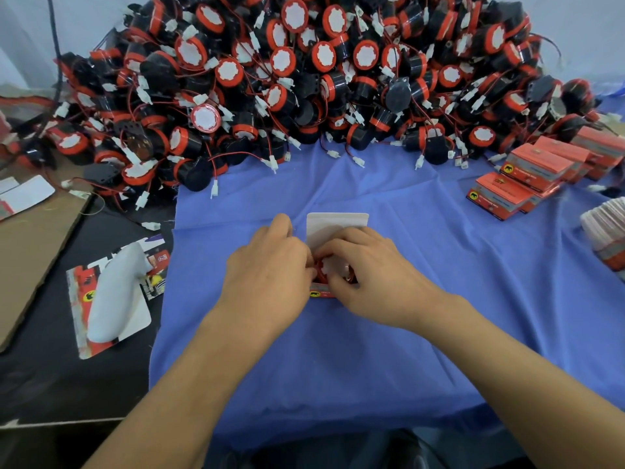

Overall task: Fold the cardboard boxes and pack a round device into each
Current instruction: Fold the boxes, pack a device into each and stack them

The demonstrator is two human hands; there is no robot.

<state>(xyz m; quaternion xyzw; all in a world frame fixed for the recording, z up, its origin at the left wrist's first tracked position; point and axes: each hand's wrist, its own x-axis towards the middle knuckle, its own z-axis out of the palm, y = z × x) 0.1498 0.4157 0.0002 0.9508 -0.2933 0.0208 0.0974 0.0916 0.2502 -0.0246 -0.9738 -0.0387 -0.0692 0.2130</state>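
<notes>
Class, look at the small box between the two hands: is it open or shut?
Open. The box's white top flap stands up behind both hands, untucked, and something red shows inside.

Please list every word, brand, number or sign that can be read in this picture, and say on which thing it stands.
No text can be read with certainty.
Packed boxes: yellow round animal logo, print lines too blurred.
Box in the hands: same yellow logo, red print too small.
Flat package on the left: yellow logo, large letters partly hidden and blurred.
</notes>
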